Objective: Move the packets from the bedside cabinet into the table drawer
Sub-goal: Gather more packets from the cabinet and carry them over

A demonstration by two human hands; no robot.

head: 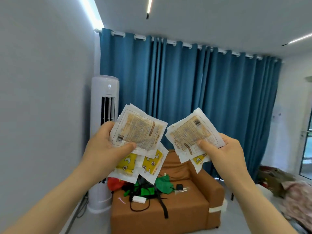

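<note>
Both my hands are raised in front of me, each gripping a fan of flat white packets. My left hand (108, 144) pinches several packets (136, 130), thumb on the printed back of the top one; two yellow-fronted ones hang below it. My right hand (224, 149) holds another bunch of packets (190, 132), thumb pressed on the top one, with a yellow corner showing underneath. Neither the bedside cabinet nor the table drawer is in view.
A brown armchair (184, 210) stands ahead below my hands, strewn with green and red cloth, black straps and a white box. A white tower air conditioner (104, 92) stands at left against the wall. Blue curtains (202, 98) cover the far wall. Clutter (287, 183) lies at right.
</note>
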